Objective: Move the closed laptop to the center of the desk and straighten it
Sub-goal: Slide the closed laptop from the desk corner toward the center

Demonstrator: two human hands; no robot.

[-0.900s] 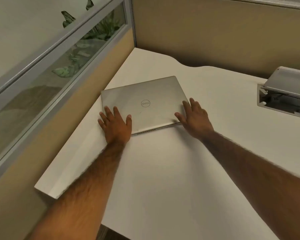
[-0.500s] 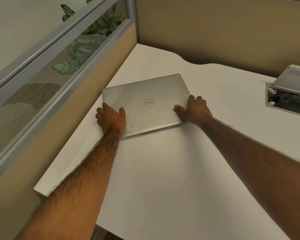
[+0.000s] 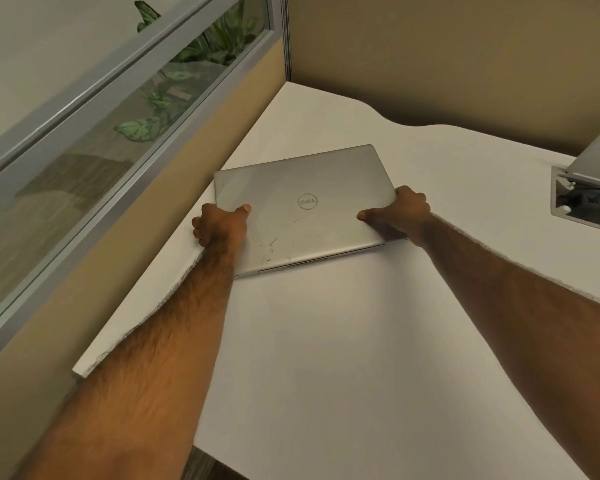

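I grip the closed silver laptop (image 3: 302, 206) by its two short sides. My left hand (image 3: 219, 225) clasps the left edge, thumb flat on the lid and fingers curled under the side. My right hand (image 3: 404, 211) clasps the right edge the same way, thumb on top. The laptop sits toward the far left of the white desk (image 3: 343, 341), close to the tan partition (image 3: 194, 161), and lies crooked to the desk's edges. At the far right an open cable box (image 3: 589, 188) is set into the desk.

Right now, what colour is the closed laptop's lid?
Matte silver, with faint scratches near its front-left corner; the laptop shows only in the head view.
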